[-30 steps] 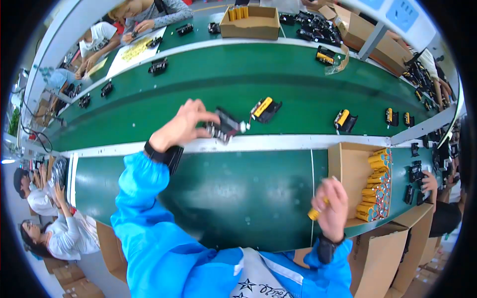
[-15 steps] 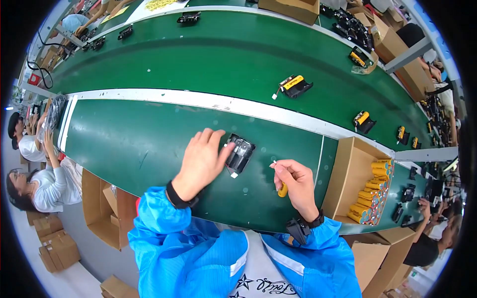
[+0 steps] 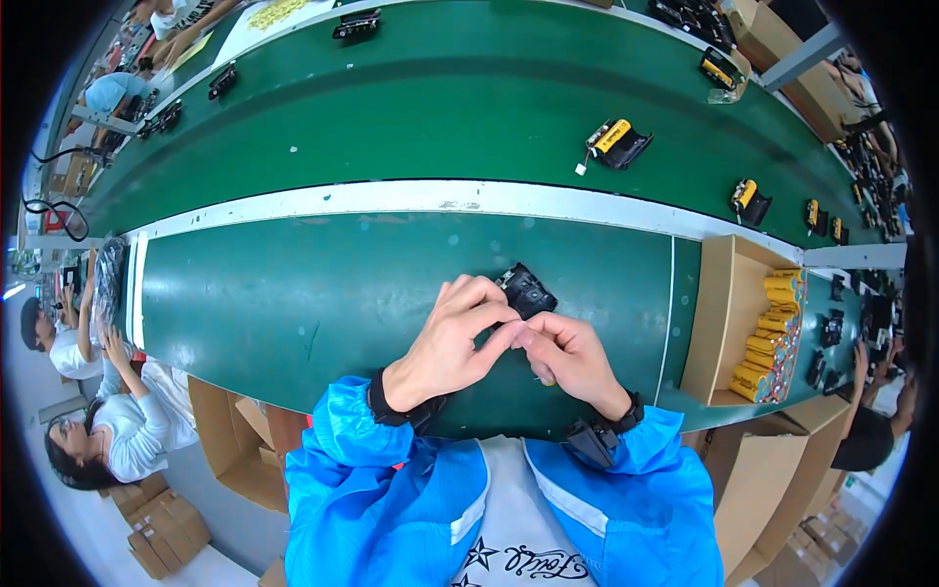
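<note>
Beside a black case (image 3: 529, 292), left fingers (image 3: 499, 343) pinch closed, right fingers (image 3: 541, 348) gripping a mostly hidden battery (image 3: 547, 381).

The scene is bright and evenly lit, with a cool white cast. A small white glare burns at the far left edge. Pale sheen spreads over the left of the green worktop (image 3: 245, 293), which darkens toward the blue jacket (image 3: 362, 489) at lower centre. A soft dark band arcs across the green belt (image 3: 391, 127) above. Fisheye distortion bows the white rail (image 3: 469, 196); black corners close in, fringed blue-violet, and detail softens near the rim.
</note>
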`<state>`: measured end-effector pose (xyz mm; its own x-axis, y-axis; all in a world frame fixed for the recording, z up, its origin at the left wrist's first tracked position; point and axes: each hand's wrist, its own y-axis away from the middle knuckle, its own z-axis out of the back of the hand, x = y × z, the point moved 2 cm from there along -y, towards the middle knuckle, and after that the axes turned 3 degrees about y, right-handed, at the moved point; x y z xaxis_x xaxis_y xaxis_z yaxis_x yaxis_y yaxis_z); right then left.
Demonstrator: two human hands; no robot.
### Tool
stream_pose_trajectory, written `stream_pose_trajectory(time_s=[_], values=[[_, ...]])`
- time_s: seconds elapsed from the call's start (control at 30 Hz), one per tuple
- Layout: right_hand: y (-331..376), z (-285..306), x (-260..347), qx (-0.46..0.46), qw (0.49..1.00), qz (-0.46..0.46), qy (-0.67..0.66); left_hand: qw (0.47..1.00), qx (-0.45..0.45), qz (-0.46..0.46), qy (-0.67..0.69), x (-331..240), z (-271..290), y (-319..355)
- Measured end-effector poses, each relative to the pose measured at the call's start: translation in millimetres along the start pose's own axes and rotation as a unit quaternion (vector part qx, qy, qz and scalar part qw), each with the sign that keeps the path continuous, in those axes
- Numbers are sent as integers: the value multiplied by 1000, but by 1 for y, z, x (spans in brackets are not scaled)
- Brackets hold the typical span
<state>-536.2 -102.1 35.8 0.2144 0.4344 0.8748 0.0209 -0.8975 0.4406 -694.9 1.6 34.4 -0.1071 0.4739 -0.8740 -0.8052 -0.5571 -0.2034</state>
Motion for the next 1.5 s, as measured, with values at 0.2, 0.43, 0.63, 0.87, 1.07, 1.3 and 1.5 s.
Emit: stream_pose_trajectory(time_s=[0.2,0.43,0.63,0.87,1.07,1.3,1.5], values=[[-7,-23,-8,-134,966,136,173,996,-73,39,-32,10,-1,2],[-16,-10,-5,-132,991,-2,-6,978,-23,106,-178,18,-13,3],[-31,-20,2,-209,955,130,165,984,7,91,-155,28,-2,-5],[-51,-23,-9,-256,890,109,361,987,9,48,-153,33,0,-8],[-59,-30,-8,-271,886,94,365,987,18,44,-155,37,2,-5],[-66,-33,-3,-281,885,67,366,980,25,34,-194,36,1,-6],[-73,-28,-1,-278,865,59,413,974,53,53,-212,34,1,-8]])
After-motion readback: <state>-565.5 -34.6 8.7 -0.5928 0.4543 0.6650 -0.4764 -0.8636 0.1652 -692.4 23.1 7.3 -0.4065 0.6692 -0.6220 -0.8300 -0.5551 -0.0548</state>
